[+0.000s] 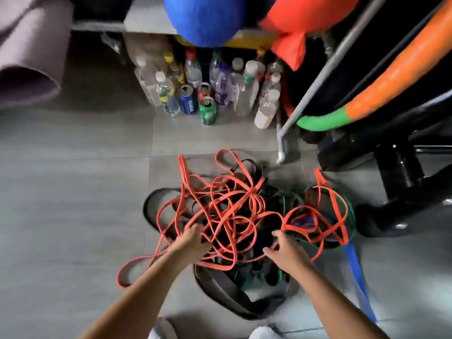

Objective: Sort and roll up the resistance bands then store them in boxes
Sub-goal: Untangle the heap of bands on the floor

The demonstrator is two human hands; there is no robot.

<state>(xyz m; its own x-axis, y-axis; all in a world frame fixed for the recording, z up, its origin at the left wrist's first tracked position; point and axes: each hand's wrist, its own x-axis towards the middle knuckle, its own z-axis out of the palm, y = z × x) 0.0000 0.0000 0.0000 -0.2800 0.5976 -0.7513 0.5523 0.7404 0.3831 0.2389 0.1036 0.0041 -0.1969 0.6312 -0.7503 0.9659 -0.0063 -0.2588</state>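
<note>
Orange bands [227,209], black bands [151,206], a green band [353,214] and a blue band [355,272] show against the grey floor [73,192], with the ball [203,18] blue and the mat [27,57] purple.

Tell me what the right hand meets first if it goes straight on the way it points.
Most likely the orange bands looped just beyond the fingertips of the right hand, atop the tangled pile. Depth is unclear, so the dark bands beneath could come first.

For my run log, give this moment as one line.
left hand: reaching into orange bands, grip unclear | right hand: open over dark bands
</note>
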